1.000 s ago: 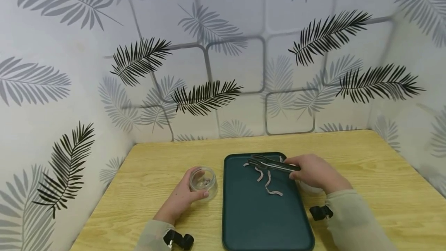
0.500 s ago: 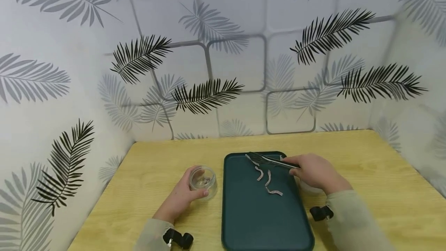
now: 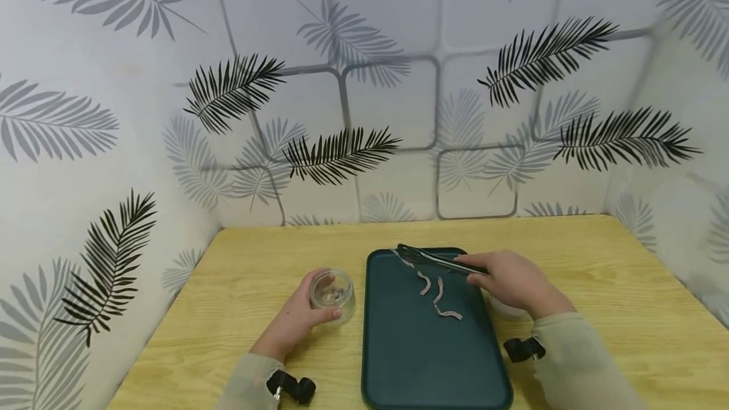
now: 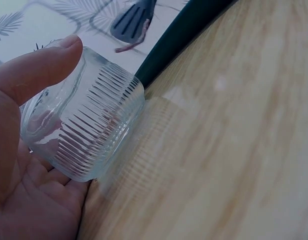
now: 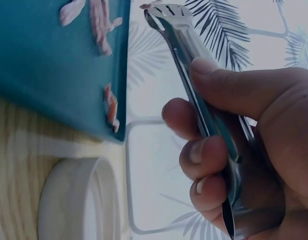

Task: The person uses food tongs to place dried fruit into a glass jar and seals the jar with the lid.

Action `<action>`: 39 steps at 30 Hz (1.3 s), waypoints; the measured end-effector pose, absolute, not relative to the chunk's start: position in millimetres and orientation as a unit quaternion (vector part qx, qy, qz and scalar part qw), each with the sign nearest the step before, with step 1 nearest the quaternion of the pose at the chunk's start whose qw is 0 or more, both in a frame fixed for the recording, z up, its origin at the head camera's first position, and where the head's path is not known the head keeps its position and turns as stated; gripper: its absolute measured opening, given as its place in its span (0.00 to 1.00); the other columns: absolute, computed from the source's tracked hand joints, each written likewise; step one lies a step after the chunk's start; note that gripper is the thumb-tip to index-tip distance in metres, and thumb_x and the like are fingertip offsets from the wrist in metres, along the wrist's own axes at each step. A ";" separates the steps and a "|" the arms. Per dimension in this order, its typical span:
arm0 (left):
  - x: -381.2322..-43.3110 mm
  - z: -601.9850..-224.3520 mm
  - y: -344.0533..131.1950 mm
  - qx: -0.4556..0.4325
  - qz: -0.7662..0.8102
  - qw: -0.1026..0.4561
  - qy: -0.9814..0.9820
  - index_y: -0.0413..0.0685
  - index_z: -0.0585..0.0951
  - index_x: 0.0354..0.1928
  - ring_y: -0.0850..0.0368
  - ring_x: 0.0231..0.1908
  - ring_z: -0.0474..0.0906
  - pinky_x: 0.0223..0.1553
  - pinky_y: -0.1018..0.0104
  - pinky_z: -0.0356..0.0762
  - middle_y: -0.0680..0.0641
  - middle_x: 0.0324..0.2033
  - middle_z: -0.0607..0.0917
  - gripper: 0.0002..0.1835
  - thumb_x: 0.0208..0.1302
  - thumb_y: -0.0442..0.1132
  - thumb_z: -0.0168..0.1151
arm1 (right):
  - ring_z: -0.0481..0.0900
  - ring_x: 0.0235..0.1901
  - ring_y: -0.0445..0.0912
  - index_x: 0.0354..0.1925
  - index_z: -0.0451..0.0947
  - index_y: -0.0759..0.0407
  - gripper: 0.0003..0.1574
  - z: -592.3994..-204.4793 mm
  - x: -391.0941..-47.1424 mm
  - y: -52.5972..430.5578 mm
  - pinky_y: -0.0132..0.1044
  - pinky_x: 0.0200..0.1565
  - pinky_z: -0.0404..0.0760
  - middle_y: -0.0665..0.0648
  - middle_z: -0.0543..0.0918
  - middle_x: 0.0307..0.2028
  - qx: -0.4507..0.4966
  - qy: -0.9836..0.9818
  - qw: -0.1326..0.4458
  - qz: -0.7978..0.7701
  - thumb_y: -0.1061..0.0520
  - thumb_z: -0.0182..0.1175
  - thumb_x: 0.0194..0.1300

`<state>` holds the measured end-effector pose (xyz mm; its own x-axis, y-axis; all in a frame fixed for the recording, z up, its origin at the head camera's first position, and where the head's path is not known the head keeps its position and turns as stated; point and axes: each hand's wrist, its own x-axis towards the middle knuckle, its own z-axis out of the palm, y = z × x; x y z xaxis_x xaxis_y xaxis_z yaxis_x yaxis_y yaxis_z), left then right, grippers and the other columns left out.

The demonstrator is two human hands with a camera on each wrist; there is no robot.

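Note:
My left hand (image 3: 293,324) grips a small clear glass jar (image 3: 347,302) on the table, left of the tray. Ribs run along the jar's wall (image 4: 101,117), and small bits lie in its bottom. My right hand (image 3: 512,280) holds metal tongs (image 3: 438,262), thumb on one arm and fingers curled round the other. Their slotted head (image 4: 131,24) has a thin pinkish meat-like strip (image 4: 134,45) dangling from it, above the far left corner of the dark green tray (image 3: 433,359). Several similar strips (image 3: 440,290) lie on the tray's far half.
A white round container (image 5: 74,200) stands on the table right of the tray, partly hidden under my right hand in the head view. The wooden table (image 3: 273,258) meets a leaf-patterned wall (image 3: 387,169) at its back edge.
The tongs have closed on a strip at the tray's far end and lifted it, moving a little left and away. The left hand and jar have stayed in place.

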<state>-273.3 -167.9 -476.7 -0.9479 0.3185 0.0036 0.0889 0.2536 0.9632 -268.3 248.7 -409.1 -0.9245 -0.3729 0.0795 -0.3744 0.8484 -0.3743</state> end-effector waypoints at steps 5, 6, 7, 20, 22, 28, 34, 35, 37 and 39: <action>-273.2 -480.3 -168.7 0.128 0.592 0.099 0.790 0.56 0.61 0.75 0.45 0.69 0.66 0.68 0.44 0.56 0.45 0.71 0.69 0.45 0.59 0.42 0.76 | 0.65 0.15 0.41 0.70 0.74 0.49 0.29 -402.1 -264.1 241.9 0.45 0.36 0.71 0.46 0.74 0.18 0.224 -0.952 0.005 0.210 0.51 0.61 0.73; -273.2 -480.5 -168.7 0.128 0.594 0.099 0.788 0.56 0.61 0.75 0.45 0.69 0.65 0.68 0.44 0.57 0.45 0.71 0.69 0.45 0.59 0.42 0.76 | 0.65 0.16 0.40 0.70 0.74 0.48 0.29 -400.5 -263.1 239.8 0.45 0.36 0.72 0.46 0.74 0.18 0.225 -0.951 0.010 0.212 0.50 0.61 0.73; -273.3 -480.5 -168.6 0.128 0.595 0.099 0.787 0.56 0.61 0.75 0.45 0.69 0.65 0.68 0.44 0.57 0.45 0.71 0.69 0.45 0.59 0.41 0.76 | 0.66 0.17 0.39 0.70 0.74 0.47 0.29 -398.9 -262.4 237.7 0.44 0.36 0.72 0.46 0.76 0.19 0.232 -0.949 0.019 0.213 0.49 0.61 0.73; -274.1 -477.3 -168.5 0.124 0.598 0.098 0.786 0.57 0.62 0.75 0.45 0.69 0.66 0.67 0.44 0.58 0.45 0.71 0.69 0.45 0.59 0.42 0.77 | 0.56 0.11 0.36 0.71 0.73 0.41 0.30 -387.1 -248.3 200.4 0.36 0.26 0.69 0.42 0.68 0.13 0.261 -0.935 0.044 0.234 0.48 0.62 0.73; -274.0 -477.2 -168.4 0.125 0.598 0.100 0.785 0.57 0.62 0.75 0.45 0.69 0.65 0.67 0.44 0.58 0.45 0.71 0.69 0.45 0.59 0.42 0.76 | 0.56 0.11 0.36 0.70 0.73 0.43 0.30 -384.9 -245.0 194.6 0.36 0.26 0.68 0.41 0.76 0.18 0.274 -0.932 0.051 0.232 0.50 0.62 0.72; -274.5 -477.2 -167.1 0.125 0.598 0.098 0.785 0.56 0.62 0.75 0.45 0.69 0.66 0.67 0.43 0.59 0.46 0.71 0.69 0.46 0.59 0.42 0.77 | 0.65 0.16 0.33 0.70 0.74 0.42 0.30 -384.7 -236.8 178.5 0.35 0.29 0.70 0.37 0.82 0.28 0.299 -0.924 0.060 0.232 0.51 0.64 0.71; -274.1 -478.7 -166.3 0.118 0.591 0.088 0.793 0.56 0.62 0.76 0.46 0.69 0.65 0.69 0.42 0.56 0.48 0.69 0.72 0.46 0.58 0.41 0.77 | 0.61 0.13 0.34 0.69 0.74 0.38 0.31 -388.3 -233.1 168.5 0.33 0.21 0.65 0.36 0.76 0.22 0.304 -0.924 0.063 0.223 0.49 0.65 0.69; -274.0 -478.6 -166.2 0.117 0.590 0.086 0.794 0.56 0.62 0.76 0.46 0.69 0.65 0.69 0.42 0.55 0.48 0.69 0.72 0.46 0.58 0.41 0.77 | 0.61 0.13 0.34 0.69 0.74 0.38 0.32 -388.7 -232.6 167.5 0.33 0.20 0.64 0.36 0.78 0.25 0.305 -0.924 0.066 0.223 0.49 0.66 0.69; -273.7 -478.1 -165.8 0.112 0.587 0.085 0.797 0.56 0.62 0.76 0.47 0.69 0.65 0.69 0.41 0.55 0.48 0.69 0.72 0.46 0.58 0.42 0.77 | 0.60 0.13 0.34 0.69 0.75 0.37 0.32 -389.6 -231.9 166.2 0.32 0.20 0.63 0.36 0.81 0.29 0.305 -0.923 0.068 0.223 0.49 0.66 0.68; -273.4 -477.5 -165.5 0.109 0.585 0.087 0.799 0.55 0.61 0.76 0.47 0.69 0.65 0.68 0.41 0.56 0.48 0.68 0.72 0.46 0.58 0.43 0.77 | 0.60 0.12 0.34 0.69 0.75 0.37 0.32 -390.7 -231.8 165.6 0.32 0.19 0.63 0.37 0.83 0.31 0.306 -0.923 0.068 0.224 0.49 0.66 0.68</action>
